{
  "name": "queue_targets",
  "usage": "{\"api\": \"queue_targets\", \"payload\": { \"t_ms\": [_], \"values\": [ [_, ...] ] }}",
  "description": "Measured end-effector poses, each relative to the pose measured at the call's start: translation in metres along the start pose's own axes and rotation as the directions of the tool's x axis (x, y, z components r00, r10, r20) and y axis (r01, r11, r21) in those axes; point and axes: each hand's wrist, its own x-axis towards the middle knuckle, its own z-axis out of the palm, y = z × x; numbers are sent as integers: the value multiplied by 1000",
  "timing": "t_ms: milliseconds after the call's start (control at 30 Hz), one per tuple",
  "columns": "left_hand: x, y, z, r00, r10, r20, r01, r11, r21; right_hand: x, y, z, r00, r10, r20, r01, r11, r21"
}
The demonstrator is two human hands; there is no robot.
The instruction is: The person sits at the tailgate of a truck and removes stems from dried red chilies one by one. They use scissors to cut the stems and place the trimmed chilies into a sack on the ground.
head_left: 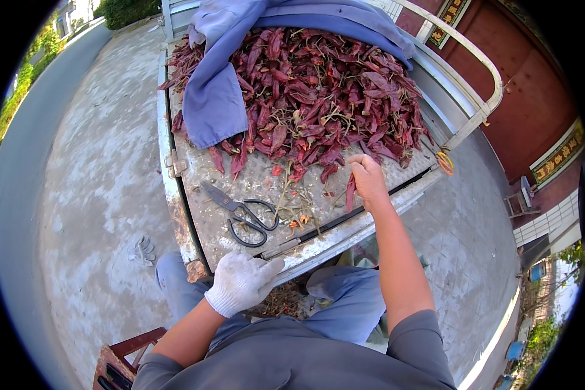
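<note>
A large heap of dried red chili peppers [305,97] covers the far part of a flat cart bed [195,169]. My bare right hand [368,182] is at the heap's near right edge, fingers closed on one dried chili [350,194] that hangs down from them. My left hand [244,283], in a white knitted glove, is at the bed's near edge with its fingers curled in. Whatever it may hold is hidden. Black-handled scissors [244,214] lie on the bed between my hands, blades partly apart. Beside them lie cut stems [296,208] and red scraps.
A blue cloth [218,107] drapes over the heap's left and far sides. Metal rails [494,91] bound the bed's right side. On the ground at left lies another white glove [141,251]. A reddish wooden chair [120,357] stands at lower left. Scraps are piled below, between my knees.
</note>
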Motion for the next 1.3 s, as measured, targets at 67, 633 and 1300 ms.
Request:
{"api": "queue_targets", "payload": {
  "t_ms": [67, 633, 1300],
  "values": [
    [-1, -1, 0, 1000, -7, 1, 7, 1000, 4, 1, 3, 10, 975, -212, 71, 223, 905, -361],
    [13, 14, -17, 972, -223, -79, 198, 948, -249, -102, -37, 0, 902, 3, 432, -419, 247, 874],
    [35, 48, -18, 945, -326, 35, 269, 708, -653, -214, -59, 30, 929, -99, 358, -84, 883, 462]
  ]
}}
